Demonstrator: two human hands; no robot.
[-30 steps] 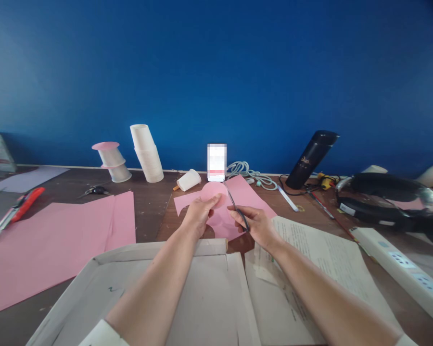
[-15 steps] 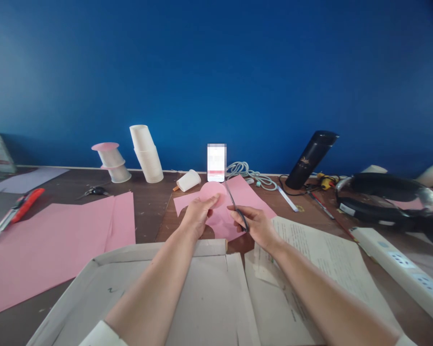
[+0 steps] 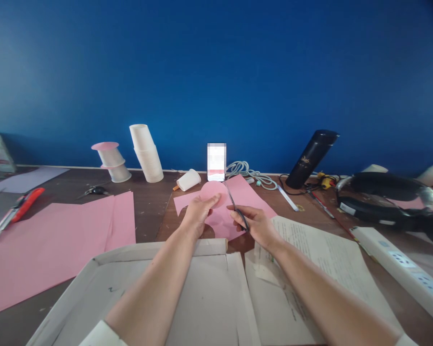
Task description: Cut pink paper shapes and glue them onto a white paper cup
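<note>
My left hand [image 3: 197,215] pinches a pink paper sheet [image 3: 222,204] with a rounded lobe cut at its top, held just above the brown table. In my right hand [image 3: 255,225] is a pair of dark-handled scissors [image 3: 235,205], its blades pointing up and away along the right side of the rounded lobe. Both hands meet over the middle of the table, just beyond an opened white cardboard box [image 3: 166,288].
Large pink sheets [image 3: 57,235] lie at left with a red utility knife [image 3: 18,207]. White paper cups [image 3: 146,154], a fallen cup [image 3: 188,180], a phone [image 3: 216,162], cables [image 3: 248,173] and a black flask [image 3: 311,157] line the blue wall. Printed papers [image 3: 321,254] and a power strip [image 3: 400,262] are at right.
Almost nothing differs: the hands hold the same pose, and the pink lobe has shifted only slightly under the scissors.
</note>
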